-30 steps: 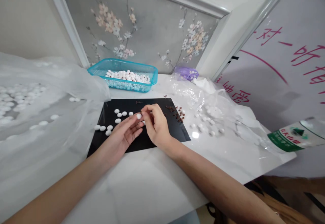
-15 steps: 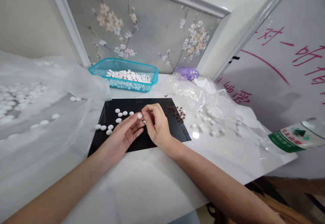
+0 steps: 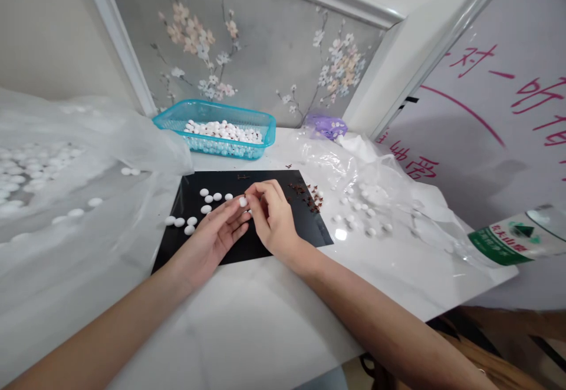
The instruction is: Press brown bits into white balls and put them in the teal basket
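1. Gray wall panel (image 3: 265,42) with pink and white flowers is the biggest thing we see, and it stands behind the table.
2. We see a white board (image 3: 486,118) with red writing on the right.
3. The white table (image 3: 247,343) has a smooth, stone-like top.
4. A big clear plastic sheet (image 3: 66,242) lies on the left side of the table, with lots of white round pieces (image 3: 30,169) on it or under it.
5. A crumpled clear bag (image 3: 375,183) lies on the right, and more white round pieces sit around it.
6. A black mat (image 3: 186,201) lies in the middle of the table. White round pieces sit on it to the left of the hands, and little brown bits (image 3: 307,196) sit to the right.
7. A blue plastic basket (image 3: 168,120) sits behind the mat, full of white round pieces.
8. A water bottle (image 3: 508,239) lies at the right edge, and a small purple bag (image 3: 326,126) sits by the wall.
9. Our two hands are together above the mat. The left hand (image 3: 216,239) faces up and holds one white piece (image 3: 243,202) at its fingertips. The right hand (image 3: 274,225) pinches in right beside that piece, but we cannot tell if it holds anything.
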The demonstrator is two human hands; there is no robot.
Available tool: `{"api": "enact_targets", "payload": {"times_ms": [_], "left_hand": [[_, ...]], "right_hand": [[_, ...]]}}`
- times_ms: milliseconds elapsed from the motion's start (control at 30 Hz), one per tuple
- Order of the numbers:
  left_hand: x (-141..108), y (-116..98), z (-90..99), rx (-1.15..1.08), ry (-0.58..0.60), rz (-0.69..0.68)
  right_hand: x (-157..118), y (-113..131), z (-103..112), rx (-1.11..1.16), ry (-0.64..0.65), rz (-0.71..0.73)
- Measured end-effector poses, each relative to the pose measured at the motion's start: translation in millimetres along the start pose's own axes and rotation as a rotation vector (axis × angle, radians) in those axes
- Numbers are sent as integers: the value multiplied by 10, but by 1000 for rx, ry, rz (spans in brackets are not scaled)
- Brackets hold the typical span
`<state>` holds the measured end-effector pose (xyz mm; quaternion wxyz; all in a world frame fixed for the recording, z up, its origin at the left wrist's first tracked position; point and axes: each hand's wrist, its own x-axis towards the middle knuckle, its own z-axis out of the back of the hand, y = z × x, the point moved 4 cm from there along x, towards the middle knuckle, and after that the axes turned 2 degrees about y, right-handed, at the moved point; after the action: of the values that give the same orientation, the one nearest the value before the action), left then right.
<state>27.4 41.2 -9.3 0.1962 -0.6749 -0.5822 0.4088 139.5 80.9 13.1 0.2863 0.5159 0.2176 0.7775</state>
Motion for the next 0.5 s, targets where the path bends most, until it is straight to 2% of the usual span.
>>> {"api": "enact_targets", "payload": {"times_ms": [500], "left_hand": [[11, 15, 12, 7, 33, -6]], "right_hand": [[-8, -12, -17, -9, 17, -14]]}}
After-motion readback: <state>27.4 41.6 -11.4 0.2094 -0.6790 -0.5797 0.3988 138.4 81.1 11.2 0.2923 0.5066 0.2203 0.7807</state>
